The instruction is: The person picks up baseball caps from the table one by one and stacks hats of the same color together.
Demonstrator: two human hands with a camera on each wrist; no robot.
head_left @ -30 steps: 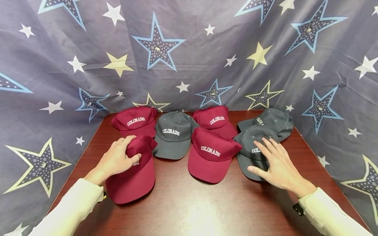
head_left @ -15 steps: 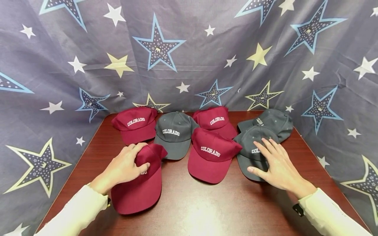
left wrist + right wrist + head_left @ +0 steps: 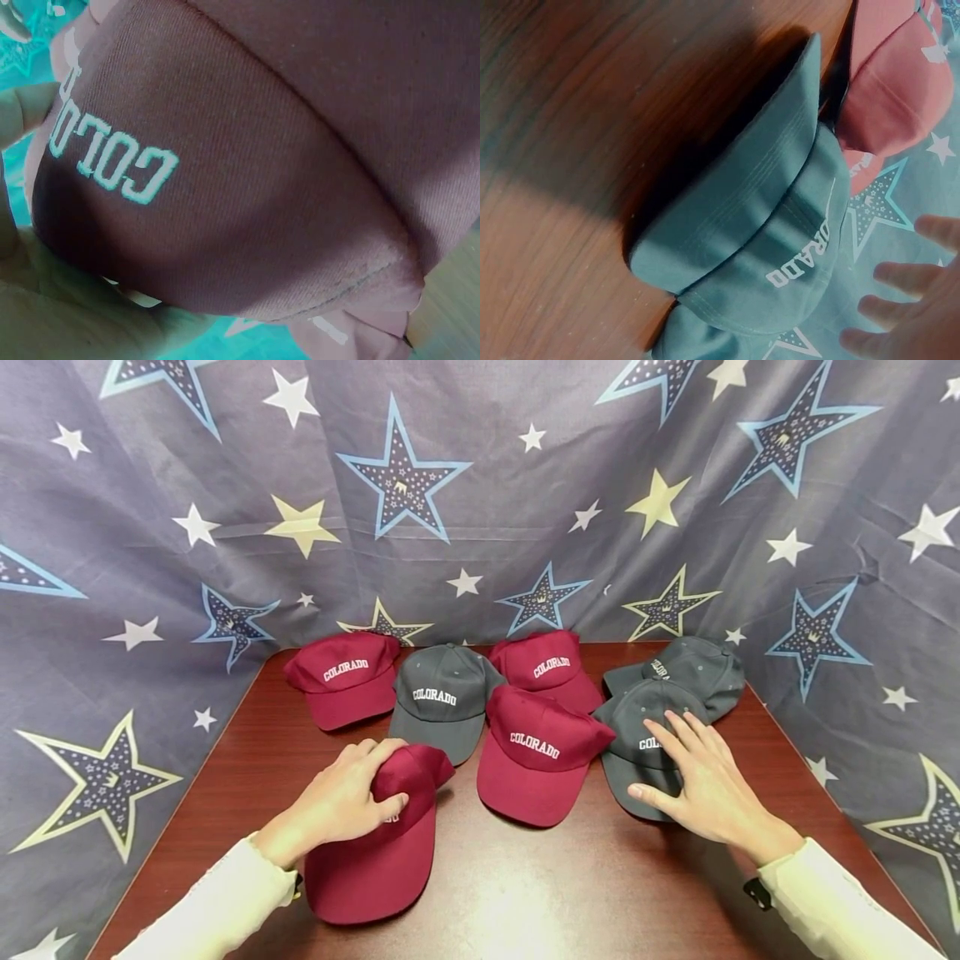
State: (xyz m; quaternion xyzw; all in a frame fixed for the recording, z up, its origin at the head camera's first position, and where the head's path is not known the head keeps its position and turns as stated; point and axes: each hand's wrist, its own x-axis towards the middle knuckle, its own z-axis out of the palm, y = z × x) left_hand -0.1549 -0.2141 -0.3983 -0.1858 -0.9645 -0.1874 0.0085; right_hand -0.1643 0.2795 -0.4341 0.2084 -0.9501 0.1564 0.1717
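My left hand (image 3: pixel 337 797) grips the crown of a maroon baseball cap (image 3: pixel 375 877) at the left front of the table, its thumb over part of the COLORADO lettering. Close up in the left wrist view, the maroon cap (image 3: pixel 247 150) fills most of the frame, with thumb and fingers at its left edge. My right hand (image 3: pixel 712 785), fingers spread, is over a grey COLORADO cap (image 3: pixel 630 785) at the right. In the right wrist view, straight fingertips appear at the lower right, apart from the grey cap (image 3: pixel 742 225).
Behind lie another maroon cap (image 3: pixel 345 672), a grey cap (image 3: pixel 438 693), two overlapping maroon caps (image 3: pixel 536 781) in the middle, and a second grey cap (image 3: pixel 712 672) at the back right. The brown wooden table (image 3: pixel 525 893) meets a star-patterned cloth (image 3: pixel 480 485) at its back.
My left hand has drawn the maroon cap toward me and to the right, away from the maroon cap behind it. My right hand has stayed in place.
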